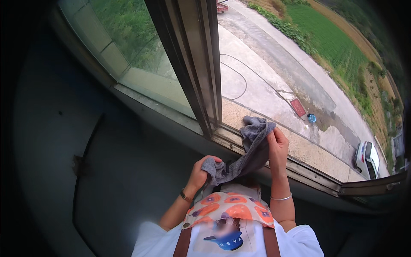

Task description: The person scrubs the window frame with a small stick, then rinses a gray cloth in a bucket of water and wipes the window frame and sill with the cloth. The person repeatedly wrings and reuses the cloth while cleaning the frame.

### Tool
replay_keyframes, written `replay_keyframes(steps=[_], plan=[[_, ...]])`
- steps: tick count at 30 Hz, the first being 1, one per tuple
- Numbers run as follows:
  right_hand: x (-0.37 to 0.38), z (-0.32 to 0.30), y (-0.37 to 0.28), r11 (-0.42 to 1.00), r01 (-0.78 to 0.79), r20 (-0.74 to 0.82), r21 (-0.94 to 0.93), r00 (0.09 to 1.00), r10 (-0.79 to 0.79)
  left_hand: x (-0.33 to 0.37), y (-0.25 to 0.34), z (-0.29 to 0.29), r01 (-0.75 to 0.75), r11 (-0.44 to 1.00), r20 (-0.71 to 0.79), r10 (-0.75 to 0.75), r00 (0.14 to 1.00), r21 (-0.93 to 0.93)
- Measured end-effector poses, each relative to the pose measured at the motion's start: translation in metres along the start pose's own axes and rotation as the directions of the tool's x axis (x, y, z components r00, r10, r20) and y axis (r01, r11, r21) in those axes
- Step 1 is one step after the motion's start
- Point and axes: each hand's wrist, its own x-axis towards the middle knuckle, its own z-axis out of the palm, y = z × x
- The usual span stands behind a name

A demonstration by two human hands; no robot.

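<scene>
A grey cloth (pixel 252 150) hangs bunched between my two hands, over the window sill. My left hand (pixel 199 171) is closed on its lower left end, on the room side of the sill. My right hand (pixel 278 147) pinches the cloth near its upper right edge, above the window track (pixel 308 173). The cloth's far end lies against the outer stone ledge (pixel 233 113). Its middle sags in folds and partly covers the track. A dark spot shows in a fold near my left hand; I cannot make out what it is.
The dark window frame post (pixel 199 64) stands just left of the cloth, with a glass pane (pixel 128 43) beyond it. Below outside lie a concrete yard (pixel 265 73), a red mat (pixel 298 107), a blue bucket (pixel 311 118) and a white car (pixel 367 159).
</scene>
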Motion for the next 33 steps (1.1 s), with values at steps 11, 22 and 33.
replay_keyframes(steps=[11,22,33], plan=[[0.024,0.093,0.039,0.311,0.646,0.584,-0.697,0.763,-0.277,0.003,-0.004,-0.006,0.003,1.0,-0.015,-0.003,1.0,-0.009],[0.009,0.067,0.01,0.443,0.614,0.523,-0.653,0.789,-0.322,-0.006,-0.006,-0.018,0.016,0.998,-0.047,-0.019,0.999,-0.055],[0.019,0.086,0.027,0.34,0.577,0.529,-0.743,0.817,-0.23,-0.002,0.001,-0.021,-0.037,0.999,-0.078,0.036,0.996,-0.012]])
